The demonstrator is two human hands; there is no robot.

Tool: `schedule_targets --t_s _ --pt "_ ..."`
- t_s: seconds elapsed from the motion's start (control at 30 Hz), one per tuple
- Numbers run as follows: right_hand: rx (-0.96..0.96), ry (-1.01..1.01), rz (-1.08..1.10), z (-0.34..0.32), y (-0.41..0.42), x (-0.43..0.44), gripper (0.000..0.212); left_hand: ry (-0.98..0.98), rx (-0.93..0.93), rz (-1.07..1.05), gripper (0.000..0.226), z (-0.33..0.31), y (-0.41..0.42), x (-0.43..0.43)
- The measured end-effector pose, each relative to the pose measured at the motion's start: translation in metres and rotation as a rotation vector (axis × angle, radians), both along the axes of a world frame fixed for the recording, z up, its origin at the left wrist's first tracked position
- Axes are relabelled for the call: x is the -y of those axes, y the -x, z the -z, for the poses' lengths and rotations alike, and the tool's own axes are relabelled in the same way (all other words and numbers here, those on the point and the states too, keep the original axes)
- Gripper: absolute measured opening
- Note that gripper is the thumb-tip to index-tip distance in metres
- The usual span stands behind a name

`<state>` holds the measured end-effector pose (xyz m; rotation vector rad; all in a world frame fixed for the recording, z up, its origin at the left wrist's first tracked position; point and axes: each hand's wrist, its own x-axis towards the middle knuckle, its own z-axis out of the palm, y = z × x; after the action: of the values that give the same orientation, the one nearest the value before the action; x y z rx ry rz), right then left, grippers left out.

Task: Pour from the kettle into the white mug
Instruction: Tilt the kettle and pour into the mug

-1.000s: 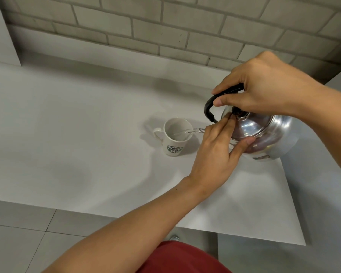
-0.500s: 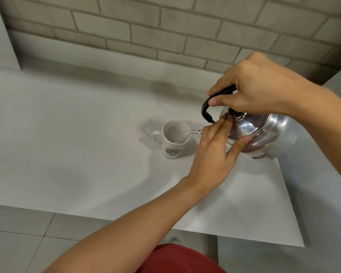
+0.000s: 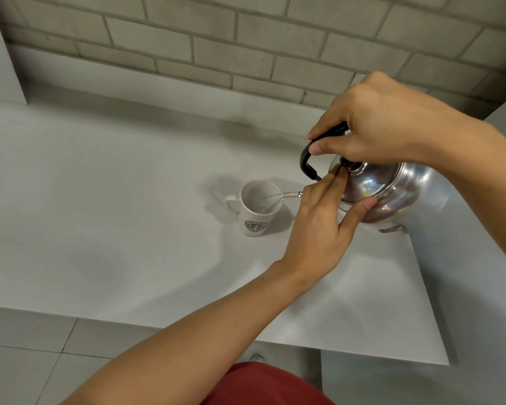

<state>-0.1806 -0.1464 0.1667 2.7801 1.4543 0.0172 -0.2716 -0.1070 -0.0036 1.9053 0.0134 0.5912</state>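
A white mug [image 3: 256,213] with a green logo stands upright on the white counter [image 3: 105,206], handle to the left. A shiny steel kettle [image 3: 389,190] is held tilted to the mug's right, and a thin stream of water [image 3: 278,197] arcs from its spout into the mug. My right hand [image 3: 374,128] grips the kettle's black handle from above. My left hand [image 3: 323,226] rests on the kettle's lid, fingertips by the black knob and thumb on the rim. The spout is hidden behind my left hand.
A grey brick wall [image 3: 246,45] runs along the back of the counter. The counter's front edge [image 3: 187,325] drops to a tiled floor [image 3: 27,355]. A lower grey surface [image 3: 479,287] lies to the right. Red clothing [image 3: 263,384] shows at the bottom.
The kettle stays tilted and the water keeps flowing into the mug. Both hands keep their hold; only the view has shifted slightly.
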Motion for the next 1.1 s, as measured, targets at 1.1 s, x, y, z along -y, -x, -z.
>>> schedule_targets --t_s 1.1 --pt "0.060 0.042 -0.040 -0.004 -0.002 -0.012 0.025 0.067 -0.012 -0.004 0.055 -0.005 -0.004 0.000"
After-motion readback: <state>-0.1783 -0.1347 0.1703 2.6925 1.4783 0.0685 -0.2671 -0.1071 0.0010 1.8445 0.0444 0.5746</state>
